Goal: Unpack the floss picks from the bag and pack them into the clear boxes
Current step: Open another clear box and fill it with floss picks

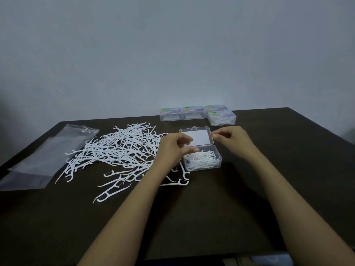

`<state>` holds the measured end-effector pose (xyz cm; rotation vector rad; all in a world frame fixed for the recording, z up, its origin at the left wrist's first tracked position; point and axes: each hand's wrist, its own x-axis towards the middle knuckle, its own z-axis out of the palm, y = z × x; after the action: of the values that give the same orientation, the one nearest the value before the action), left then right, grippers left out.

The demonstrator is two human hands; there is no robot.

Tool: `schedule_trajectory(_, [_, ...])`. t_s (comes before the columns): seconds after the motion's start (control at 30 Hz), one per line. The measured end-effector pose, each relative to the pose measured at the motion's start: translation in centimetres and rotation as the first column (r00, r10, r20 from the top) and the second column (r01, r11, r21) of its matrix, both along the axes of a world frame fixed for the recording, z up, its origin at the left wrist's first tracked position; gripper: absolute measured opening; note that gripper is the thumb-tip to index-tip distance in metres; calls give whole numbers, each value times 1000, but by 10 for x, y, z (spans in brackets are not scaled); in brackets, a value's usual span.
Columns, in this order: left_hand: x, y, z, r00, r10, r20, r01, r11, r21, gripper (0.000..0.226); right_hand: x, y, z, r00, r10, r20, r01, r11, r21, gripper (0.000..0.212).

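Note:
An open clear box [201, 161] stands mid-table, filled with white floss picks, its hinged lid [197, 138] raised behind it. My left hand [172, 148] pinches the lid's left side between thumb and fingers. My right hand [230, 138] pinches the lid's right corner. A big loose heap of white floss picks [119, 148] is spread out left of the box. The clear plastic bag [46, 158] lies flat at the far left.
Several closed clear boxes [197, 113] with coloured labels stand in a row at the back of the dark table [211, 208]; the right one [222, 118] holds picks. A plain wall rises behind the table.

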<state>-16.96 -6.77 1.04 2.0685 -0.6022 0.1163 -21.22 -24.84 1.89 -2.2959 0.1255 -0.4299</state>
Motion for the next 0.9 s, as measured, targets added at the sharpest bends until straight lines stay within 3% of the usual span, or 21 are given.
schedule_trajectory(0.1, [4, 14, 3, 999, 38, 28, -38, 999, 10, 17, -3, -1, 3, 999, 36, 18, -35, 997, -65, 20])
schedule_trajectory(0.2, [12, 30, 4, 988, 135, 75, -145, 978, 147, 9, -8, 3, 6, 992, 125, -4, -125, 983, -134, 15])
schedule_trajectory(0.3, [13, 38, 2, 971, 238, 36, -237, 923, 302, 25, -11, 13, 7, 969, 230, -95, -244, 950, -193, 10])
schedule_trajectory(0.4, [8, 34, 0, 969, 232, -81, -161, 850, 502, 39, -14, 19, 9, 949, 275, -153, -307, 917, -257, 12])
schedule_trajectory(0.47, [6, 30, -3, 969, 226, -96, -131, 806, 577, 38, -16, 25, 10, 955, 278, -107, -297, 908, -296, 15])
schedule_trajectory(0.6, [5, 25, -4, 969, 236, -71, -147, 785, 601, 30, -20, 49, 4, 949, 316, -20, -291, 846, -446, 28])
schedule_trajectory(0.7, [4, 25, -1, 970, 232, -69, -149, 797, 585, 14, -21, 75, -2, 959, 267, -98, -263, 705, -659, 45])
schedule_trajectory(0.8, [5, 26, -1, 968, 245, -49, -174, 800, 574, 15, -21, 91, -7, 969, 200, -144, -234, 560, -795, 69])
schedule_trajectory(0.9, [8, 26, -3, 968, 251, -20, -191, 786, 588, 20, -24, 93, -11, 973, 173, -154, -227, 566, -792, 74])
